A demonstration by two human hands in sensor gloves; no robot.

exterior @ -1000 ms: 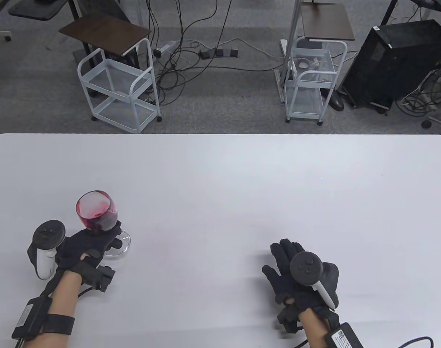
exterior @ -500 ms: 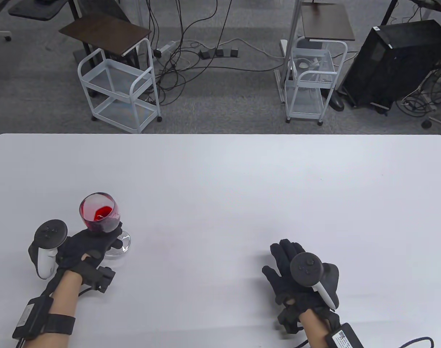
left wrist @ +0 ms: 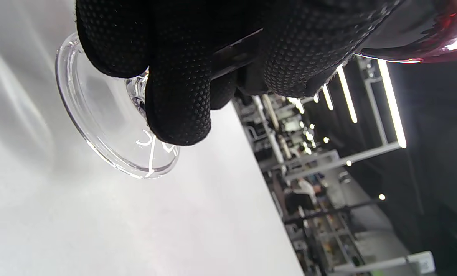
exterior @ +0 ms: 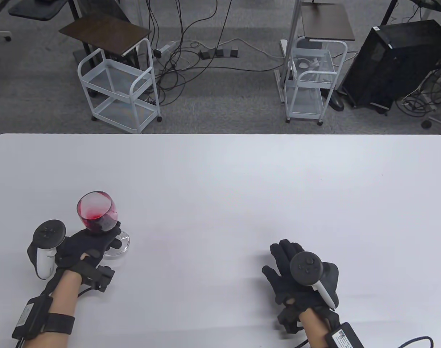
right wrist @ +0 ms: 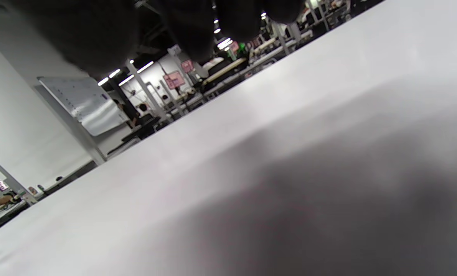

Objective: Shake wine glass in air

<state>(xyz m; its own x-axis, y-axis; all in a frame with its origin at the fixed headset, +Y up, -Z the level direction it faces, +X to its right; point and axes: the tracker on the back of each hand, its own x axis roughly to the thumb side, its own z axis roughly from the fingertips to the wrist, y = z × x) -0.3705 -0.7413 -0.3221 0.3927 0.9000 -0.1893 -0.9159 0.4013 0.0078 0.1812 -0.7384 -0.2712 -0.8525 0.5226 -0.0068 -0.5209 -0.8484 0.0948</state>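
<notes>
A wine glass (exterior: 96, 212) with red liquid in its bowl is at the table's front left. My left hand (exterior: 93, 243) grips its stem just under the bowl. The round clear foot (exterior: 122, 243) shows past the fingers; in the left wrist view the foot (left wrist: 109, 126) is tilted and stands off the white table top, with my fingers (left wrist: 178, 96) wrapped around the stem. The liquid clings to the bowl's inner wall. My right hand (exterior: 289, 261) lies flat, palm down, on the table at the front right, holding nothing.
The white table (exterior: 220, 174) spreads wide between and beyond the hands. Past its far edge stand two white wire carts (exterior: 119, 90) (exterior: 309, 79), floor cables and a black computer case (exterior: 394, 61).
The glass bowl swung slightly right, then back left, and the red liquid sloshed around inside. The right hand has not moved.
</notes>
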